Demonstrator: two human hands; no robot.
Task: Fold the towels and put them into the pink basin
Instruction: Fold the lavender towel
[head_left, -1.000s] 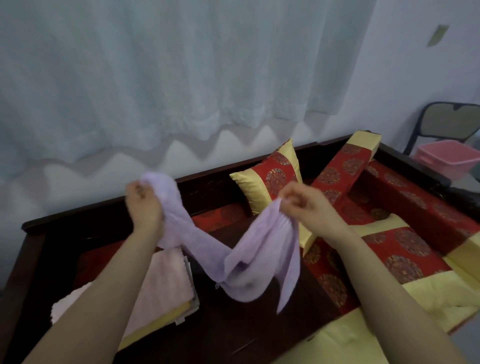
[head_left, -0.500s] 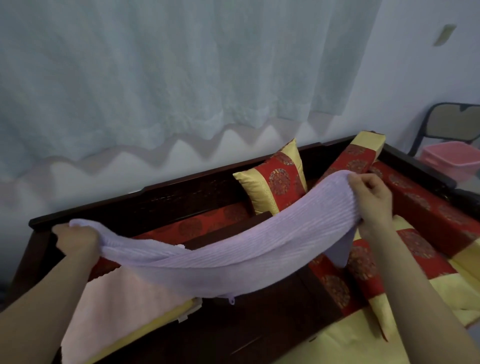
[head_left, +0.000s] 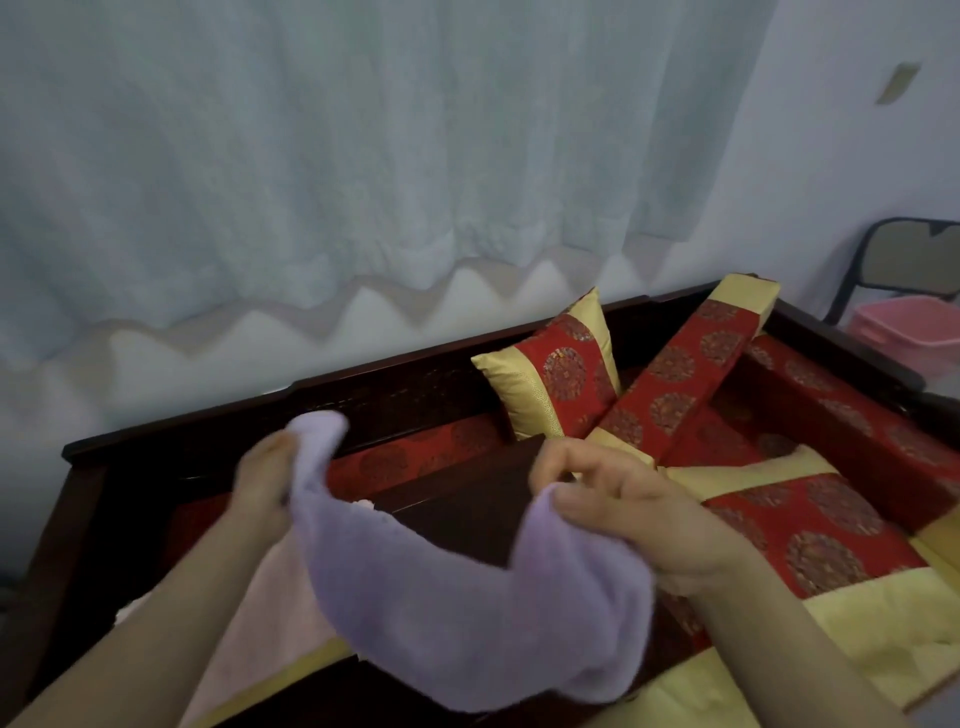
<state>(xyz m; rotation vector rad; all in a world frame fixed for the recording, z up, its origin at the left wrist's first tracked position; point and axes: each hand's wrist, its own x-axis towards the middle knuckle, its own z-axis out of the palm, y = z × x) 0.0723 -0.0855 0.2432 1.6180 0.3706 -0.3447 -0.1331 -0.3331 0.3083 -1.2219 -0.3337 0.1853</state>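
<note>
Fingers curled on both sides: left hand and right hand each pinch one end of sagging fluffy lilac towel.

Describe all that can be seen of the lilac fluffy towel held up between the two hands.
The lilac fluffy towel looks like soft, plain terry cloth, slightly blurred. It is off the surface and bunched rather than spread flat, sagging in a deep curve between its two raised ends. The left hand grips the higher end, and the right hand pinches the other under the thumb. Its lowest fold hangs near the camera; whether it touches anything below cannot be told.
</note>
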